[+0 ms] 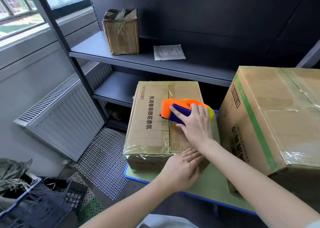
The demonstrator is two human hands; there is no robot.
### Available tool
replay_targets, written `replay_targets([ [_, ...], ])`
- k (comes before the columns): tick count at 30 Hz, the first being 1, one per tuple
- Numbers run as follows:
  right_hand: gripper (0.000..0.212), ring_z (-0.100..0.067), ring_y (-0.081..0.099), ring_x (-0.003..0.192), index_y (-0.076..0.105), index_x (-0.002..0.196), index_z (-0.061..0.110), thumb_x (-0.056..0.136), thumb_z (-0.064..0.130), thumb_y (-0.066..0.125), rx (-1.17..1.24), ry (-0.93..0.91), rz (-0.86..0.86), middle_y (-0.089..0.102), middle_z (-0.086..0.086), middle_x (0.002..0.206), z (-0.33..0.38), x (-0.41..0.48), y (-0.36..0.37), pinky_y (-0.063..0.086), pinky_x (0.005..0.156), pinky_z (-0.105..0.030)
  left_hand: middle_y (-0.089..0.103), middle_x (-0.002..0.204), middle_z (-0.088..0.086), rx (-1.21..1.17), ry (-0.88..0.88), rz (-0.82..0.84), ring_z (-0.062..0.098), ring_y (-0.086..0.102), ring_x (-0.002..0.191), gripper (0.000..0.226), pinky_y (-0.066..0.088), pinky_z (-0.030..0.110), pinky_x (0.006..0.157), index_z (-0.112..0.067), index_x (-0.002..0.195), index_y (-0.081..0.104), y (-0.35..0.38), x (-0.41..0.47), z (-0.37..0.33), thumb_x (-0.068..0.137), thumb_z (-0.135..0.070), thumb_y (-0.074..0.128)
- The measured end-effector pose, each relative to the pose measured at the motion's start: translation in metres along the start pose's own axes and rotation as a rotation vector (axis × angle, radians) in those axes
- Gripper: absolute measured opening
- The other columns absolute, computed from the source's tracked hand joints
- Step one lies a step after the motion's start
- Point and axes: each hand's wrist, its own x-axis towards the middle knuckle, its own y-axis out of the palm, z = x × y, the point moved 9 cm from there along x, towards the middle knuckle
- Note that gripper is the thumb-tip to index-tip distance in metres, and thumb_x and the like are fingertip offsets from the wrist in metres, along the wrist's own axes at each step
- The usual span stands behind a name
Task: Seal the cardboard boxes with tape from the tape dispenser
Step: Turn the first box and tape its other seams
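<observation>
The fingers (174, 110) of the right hand (194, 122) wrap the tape dispenser (173, 109). The forefinger lies stretched along its blue side, the other fingers curl under its lower edge, and the thumb is hidden. The dispenser, with an orange body, blue side plate and yellow rear, sits on top of the cardboard box (150, 123), right over the centre seam where the two flaps meet, roughly halfway along it. Glossy clear tape already lies along the near part of that seam and across the near top edge. The left hand (181, 168) has its fingers (192, 155) straight and close together, holding nothing. They lie flat against the box's near right corner, where the tape folds over onto the front face. The box bears black printed characters down its left flap and stands on a green tabletop (213, 181) with a blue rim. Just beside it on the right, on the same tabletop, stands a larger box (277, 116) with a green stripe and tape over its top. Behind both is a grey metal shelf (138, 58) carrying a small box (122, 33) wrapped in tape and a flat white packet (169, 52). To the left are a white radiator (64, 116) under a window, a white mesh mat (103, 158) on the floor, and a dark crate (43, 201) in the near corner.
</observation>
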Motion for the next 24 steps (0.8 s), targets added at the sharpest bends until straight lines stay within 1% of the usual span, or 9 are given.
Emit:
replay_targets([
  [2,0.077,-0.034,0.054,0.078,0.053,0.130,0.038,0.061,0.035,0.086,-0.050,-0.029,-0.004,0.058,-0.020,0.091,0.007,-0.009,0.011,0.032,0.079,-0.041,0.072,0.102,0.004,-0.018,-0.018,-0.133,0.017,0.066,0.101,0.029,0.049,0.030,0.095,-0.007,0.096,0.072,-0.025,-0.013,0.009,0.079,-0.014,0.050],
  [4,0.075,-0.033,0.050,0.082,0.053,0.130,0.039,0.063,0.030,0.085,-0.064,-0.058,-0.008,0.058,-0.022,0.095,0.014,-0.018,0.018,0.030,0.083,-0.042,0.072,0.085,0.001,0.036,-0.097,-0.274,0.017,0.067,0.085,0.020,0.054,0.032,0.078,-0.008,0.079,0.071,-0.054,-0.028,0.027,0.079,-0.013,0.052],
  [6,0.079,-0.035,0.053,0.084,0.051,0.132,0.039,0.066,0.013,0.084,-0.070,-0.058,-0.010,0.058,-0.024,0.097,0.018,-0.027,0.023,0.029,0.087,-0.043,0.066,0.070,0.001,0.162,-0.243,-0.383,0.020,0.061,0.069,0.020,0.048,0.033,0.063,-0.007,0.069,0.064,-0.085,-0.045,0.054,0.081,-0.015,0.050],
  [9,0.086,-0.039,0.057,0.086,0.051,0.133,0.037,0.063,-0.004,0.080,-0.063,-0.036,-0.012,0.057,-0.027,0.100,0.018,-0.032,0.024,0.028,0.090,-0.046,0.059,0.067,0.002,0.242,-0.545,-0.488,0.020,0.052,0.064,0.023,0.039,0.030,0.062,-0.008,0.069,0.057,-0.126,-0.076,0.103,0.084,-0.021,0.045],
  [13,0.086,-0.040,0.058,0.086,0.052,0.132,0.036,0.062,-0.006,0.079,-0.015,-0.011,-0.022,0.059,-0.026,0.099,0.020,-0.033,0.020,0.046,0.088,-0.049,0.054,0.072,-0.002,0.194,-0.863,-0.340,0.019,0.050,0.069,0.024,0.037,0.030,0.062,-0.010,0.075,0.052,-0.132,-0.111,0.149,0.090,-0.029,0.051],
  [15,0.083,-0.042,0.056,0.093,0.053,0.132,0.033,0.063,-0.005,0.079,0.004,0.018,-0.039,0.058,-0.028,0.104,0.018,-0.035,0.018,0.047,0.088,-0.051,0.052,0.073,-0.005,0.116,-0.983,-0.236,0.016,0.051,0.069,0.025,0.034,0.028,0.058,-0.013,0.078,0.051,-0.123,-0.125,0.161,0.092,-0.033,0.054],
  [19,0.060,-0.043,0.028,0.133,0.064,0.122,0.014,0.064,0.000,0.074,0.109,-0.133,-0.093,0.042,-0.028,0.140,0.047,-0.042,0.014,0.017,0.115,-0.050,0.059,0.066,-0.001,-0.020,-1.039,-0.121,0.015,0.052,0.058,0.037,0.038,0.028,0.053,-0.014,0.070,0.055,-0.111,-0.141,0.169,0.096,-0.039,0.045],
  [22,0.049,-0.039,0.041,0.131,0.069,0.110,0.004,0.062,-0.003,0.075,0.283,-0.334,0.040,0.048,-0.022,0.137,0.090,-0.042,0.022,0.024,0.113,-0.051,0.064,0.064,0.002,-0.196,-1.051,-0.092,0.018,0.051,0.052,0.041,0.042,0.028,0.054,-0.014,0.065,0.058,-0.105,-0.150,0.172,0.099,-0.030,0.042],
  [24,0.045,-0.036,0.032,0.137,0.059,0.125,0.002,0.080,-0.002,0.062,0.433,-0.383,0.250,0.041,-0.017,0.144,0.113,-0.040,0.035,0.025,0.112,-0.054,0.067,0.069,0.005,-0.293,-1.039,-0.064,0.026,0.059,0.062,0.042,0.048,0.031,0.062,-0.011,0.069,0.062,-0.101,-0.153,0.171,0.099,-0.030,0.041],
])
